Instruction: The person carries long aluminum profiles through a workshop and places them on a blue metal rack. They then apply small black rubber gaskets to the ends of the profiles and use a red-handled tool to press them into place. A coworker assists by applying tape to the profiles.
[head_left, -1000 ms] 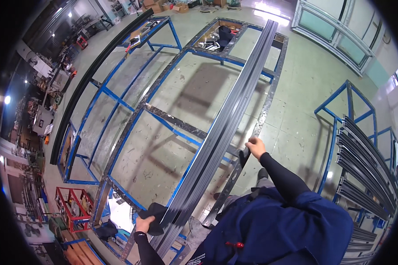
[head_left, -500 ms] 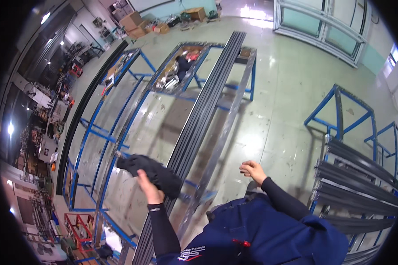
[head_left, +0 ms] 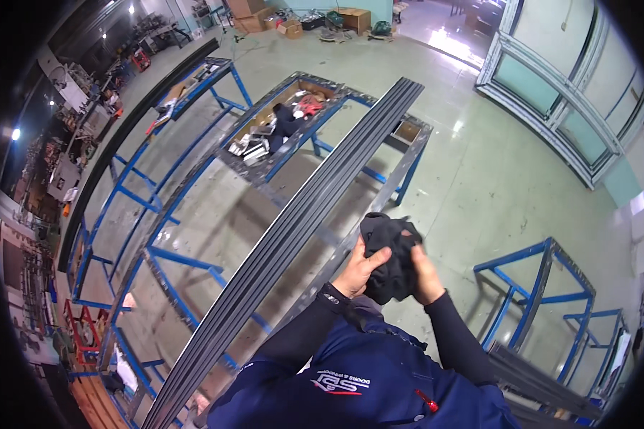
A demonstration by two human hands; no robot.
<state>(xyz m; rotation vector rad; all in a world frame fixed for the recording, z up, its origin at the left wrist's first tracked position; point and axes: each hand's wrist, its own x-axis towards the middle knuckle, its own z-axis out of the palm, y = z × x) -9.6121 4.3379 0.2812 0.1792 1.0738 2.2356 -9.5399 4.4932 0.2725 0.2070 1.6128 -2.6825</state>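
Observation:
A crumpled bundle of black cloth [head_left: 390,268] is between my two hands, in front of my chest. My left hand [head_left: 360,272] grips its left side, thumb lying over the near face. On the other side my right hand [head_left: 427,277] holds the cloth's edge, slightly smeared by motion, with some fingers hidden behind the folds. To the left of my hands, long dark grey grooved profiles [head_left: 300,225] lie side by side, slanting across the blue-legged metal stand.
An open box section [head_left: 254,146] of the stand holds metal parts and dark cloth. Another long black profile [head_left: 107,161] lies farther left. A blue metal stand [head_left: 544,282] is at right, above more dark profiles [head_left: 544,382]. A large framed panel [head_left: 558,93] leans at the far right.
The black cloth has moved right, from over the profiles to in front of my chest. My right hand, formerly apart from it, now holds it too. The view has shifted.

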